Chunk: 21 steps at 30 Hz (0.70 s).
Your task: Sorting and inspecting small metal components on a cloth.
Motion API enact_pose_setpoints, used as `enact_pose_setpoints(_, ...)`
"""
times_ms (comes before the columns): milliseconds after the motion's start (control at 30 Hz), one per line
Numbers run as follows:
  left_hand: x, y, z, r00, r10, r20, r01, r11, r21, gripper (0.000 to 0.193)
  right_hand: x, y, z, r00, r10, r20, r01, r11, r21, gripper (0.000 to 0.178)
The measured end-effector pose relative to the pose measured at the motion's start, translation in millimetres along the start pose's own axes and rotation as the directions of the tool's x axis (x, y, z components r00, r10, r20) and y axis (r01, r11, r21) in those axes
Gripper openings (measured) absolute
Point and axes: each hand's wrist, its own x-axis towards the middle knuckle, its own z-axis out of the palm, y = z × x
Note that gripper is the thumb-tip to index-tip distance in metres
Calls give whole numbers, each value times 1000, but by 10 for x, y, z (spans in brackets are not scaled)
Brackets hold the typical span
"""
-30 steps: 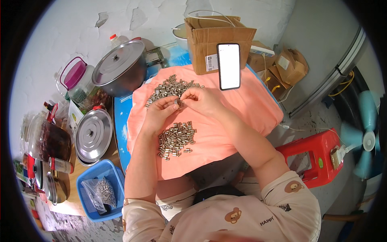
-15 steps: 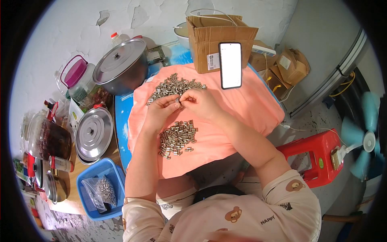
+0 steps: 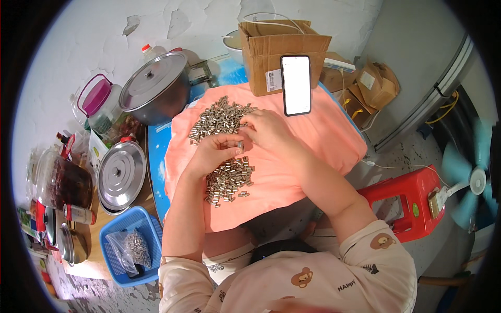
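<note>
Between the thumb and fingers of my left hand (image 3: 216, 153) is a small grey metal cylinder (image 3: 240, 146). My right hand (image 3: 265, 129) is at the near right edge of the far pile of small metal cylinders (image 3: 218, 117), fingers bent and drawn together; whatever is between their tips is too small to make out. A second, smaller pile of metal cylinders (image 3: 229, 182) lies closer to me, just under my left hand. Both piles rest on a peach-coloured cloth (image 3: 282, 182) spread over the table.
A lit phone (image 3: 296, 86) leans against a cardboard box (image 3: 261, 57) at the back. To the left stand a lidded steel pot (image 3: 156, 83), a steel lid (image 3: 121, 177) and a blue basket (image 3: 112, 261) with a bag of metal pieces. A red stool (image 3: 417, 208) and fan (image 3: 477, 182) are right.
My hands have come apart. The right moved slightly up and right to the far pile's edge, while the left shifted toward me, keeping the small cylinder.
</note>
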Motion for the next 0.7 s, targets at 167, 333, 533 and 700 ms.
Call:
enact_pose_setpoints(167, -3, 16, 8, 998, 36, 50, -36, 999, -1, 27, -40, 63, 126, 991, -125, 48, 131, 975, -177, 10)
enact_pose_setpoints(333, 12, -31, -32, 996, 51, 67, -49, 998, -44, 27, -46, 65, 108, 995, -95, 42, 98, 992, -76, 9)
enact_pose_setpoints(533, 25, -38, -21, 999, 52, 1, -52, 995, -90, 27, -29, 113, 95, 993, -113, 34, 115, 991, -61, 8)
enact_pose_setpoints(700, 73, -141, -107, 999, 48, -21, -51, 979, -197, 27, -39, 98, 98, 987, -153, 45, 158, 975, -154, 11)
